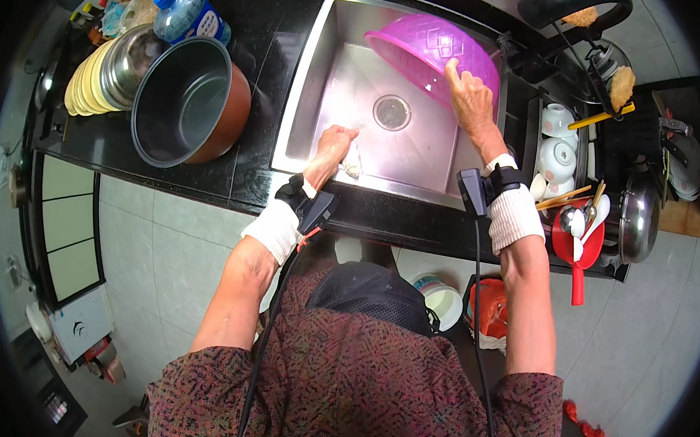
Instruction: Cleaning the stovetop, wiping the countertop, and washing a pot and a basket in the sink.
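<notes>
My right hand [473, 103] is on the pink-purple plastic basin [436, 45], its index finger extended against the patterned outer wall. The basin is tipped onto its side at the back right of the stainless steel sink [357, 88], its mouth facing down and to the left. Over the sink's front left part, my left hand [333, 146] has its fingers closed on a small whitish cloth [353, 159], which hangs down by the front wall. A round drain [392, 112] lies between the two hands.
Left of the sink on the black counter [255, 95] are a dark-lined inner pot [193, 103], stacked steel and yellow bowls [117, 64] and a blue-capped jug [185, 14]. White bowls [557, 158] and a red ladle [577, 236] holding spoons stand right. A bucket [443, 306] is below.
</notes>
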Demonstrator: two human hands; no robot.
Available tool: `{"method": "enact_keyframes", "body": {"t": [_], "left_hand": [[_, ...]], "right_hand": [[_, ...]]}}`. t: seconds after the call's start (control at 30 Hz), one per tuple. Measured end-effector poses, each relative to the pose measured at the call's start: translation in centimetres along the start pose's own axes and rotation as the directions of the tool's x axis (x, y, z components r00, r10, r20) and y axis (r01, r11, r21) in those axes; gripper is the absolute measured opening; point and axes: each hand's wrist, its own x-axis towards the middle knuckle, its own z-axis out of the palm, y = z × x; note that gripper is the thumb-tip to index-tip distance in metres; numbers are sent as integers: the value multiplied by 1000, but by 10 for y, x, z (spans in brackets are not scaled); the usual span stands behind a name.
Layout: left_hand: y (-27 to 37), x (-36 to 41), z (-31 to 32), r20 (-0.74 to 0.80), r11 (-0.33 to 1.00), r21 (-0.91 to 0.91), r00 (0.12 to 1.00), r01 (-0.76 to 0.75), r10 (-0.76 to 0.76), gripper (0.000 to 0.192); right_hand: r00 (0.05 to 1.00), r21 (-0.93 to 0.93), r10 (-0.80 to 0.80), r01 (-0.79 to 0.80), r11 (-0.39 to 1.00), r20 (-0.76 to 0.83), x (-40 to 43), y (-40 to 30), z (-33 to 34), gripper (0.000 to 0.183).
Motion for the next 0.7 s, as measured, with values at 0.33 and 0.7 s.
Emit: {"method": "enact_keyframes", "body": {"t": [0.33, 0.7], "left_hand": [[2, 5, 6, 66, 1000, 14, 998, 23, -24, 36], [37, -8, -3, -11, 994, 90, 998, -67, 69, 68]], "right_hand": [[965, 171, 228, -205, 964, -131, 13, 49, -25, 38], [789, 686, 491, -587, 429, 368, -40, 67, 46, 35]]}}
